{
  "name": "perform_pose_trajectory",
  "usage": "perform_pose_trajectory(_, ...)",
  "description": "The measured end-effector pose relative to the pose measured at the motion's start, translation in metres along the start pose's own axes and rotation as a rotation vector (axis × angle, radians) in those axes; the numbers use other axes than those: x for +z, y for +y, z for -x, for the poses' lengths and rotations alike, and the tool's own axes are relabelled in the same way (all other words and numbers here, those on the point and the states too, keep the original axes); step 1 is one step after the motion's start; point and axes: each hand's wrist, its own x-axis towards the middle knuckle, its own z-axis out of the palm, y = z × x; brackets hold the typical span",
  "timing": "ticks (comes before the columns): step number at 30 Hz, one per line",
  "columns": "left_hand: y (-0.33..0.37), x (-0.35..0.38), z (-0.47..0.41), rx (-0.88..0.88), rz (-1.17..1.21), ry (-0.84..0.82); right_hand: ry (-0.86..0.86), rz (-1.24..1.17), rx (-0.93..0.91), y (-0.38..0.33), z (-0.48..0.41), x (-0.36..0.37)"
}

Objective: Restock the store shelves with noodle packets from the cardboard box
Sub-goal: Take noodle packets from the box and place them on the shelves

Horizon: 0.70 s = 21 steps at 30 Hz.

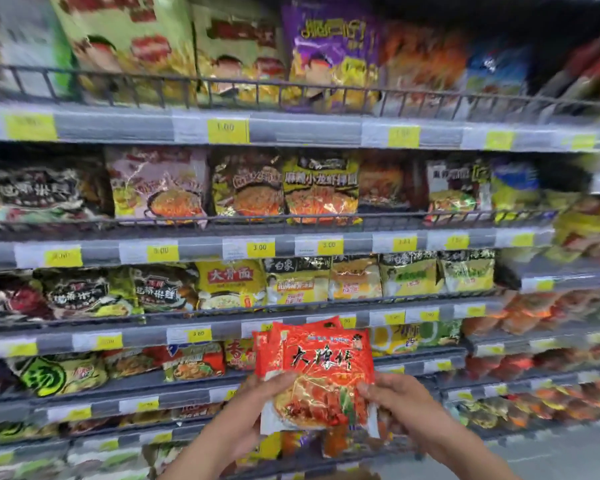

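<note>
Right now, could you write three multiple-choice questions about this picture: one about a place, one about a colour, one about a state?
1. Where are the held packets?
A. in front of the shelves
B. inside a box
C. on the floor

2. What colour are they mostly?
A. purple
B. red
C. blue

3. What are the left hand and the right hand doing?
A. both hold the packets
B. only one holds them
C. both are empty

Answers:
1 A: they are raised before the stocked rows.
2 B: the wrapper is red with dark writing.
3 A: each hand holds a lower side of the stack.
</note>
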Motion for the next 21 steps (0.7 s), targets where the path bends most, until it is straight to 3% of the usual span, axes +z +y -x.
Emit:
perform_pose_trajectory(10, 0.074, 0.130, 0.013, 0.281, -0.054, -0.026, 0.069, -0.117, -0.127, -0.078, 0.025, -0.100)
perform_pose_trajectory(21, 0.098, 0.250, 0.019, 0.329, -0.043, -0.064, 0.243, -0.019, -0.404, -0.112, 0.024, -0.206)
